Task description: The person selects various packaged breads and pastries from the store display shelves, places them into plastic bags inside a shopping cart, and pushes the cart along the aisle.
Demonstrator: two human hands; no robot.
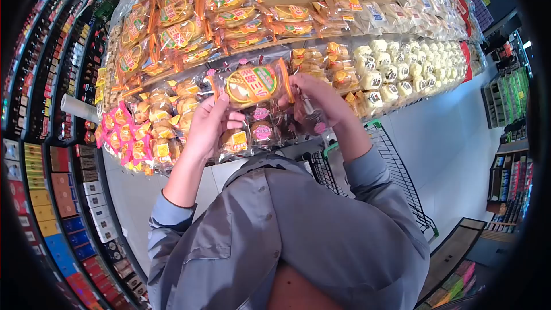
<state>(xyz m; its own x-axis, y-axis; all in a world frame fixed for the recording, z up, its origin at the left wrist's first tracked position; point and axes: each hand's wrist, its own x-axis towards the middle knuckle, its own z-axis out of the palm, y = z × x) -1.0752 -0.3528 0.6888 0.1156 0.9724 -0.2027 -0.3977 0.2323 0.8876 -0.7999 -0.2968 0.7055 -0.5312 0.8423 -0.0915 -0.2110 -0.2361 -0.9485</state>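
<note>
An orange-edged packaged pastry (pixel 252 85) with a green and orange label is held up between my two hands, above the display of packaged baked goods. My left hand (pixel 213 119) pinches its left end between thumb and fingers. At its right end, my right hand (pixel 313 96) grips the wrapper, with some fingers hidden behind it. Similar orange packages (pixel 179 35) lie in rows beyond my hands. Below the held package are clear-wrapped pastries with pink labels (pixel 262 132).
A green-handled shopping cart (pixel 396 166) stands by my right arm. Small white wrapped items (pixel 396 69) fill the display's right part, pink packages (pixel 127 132) its left. A white roll (pixel 79 108) sticks out at the left edge. Shelves (pixel 54 149) line the left aisle.
</note>
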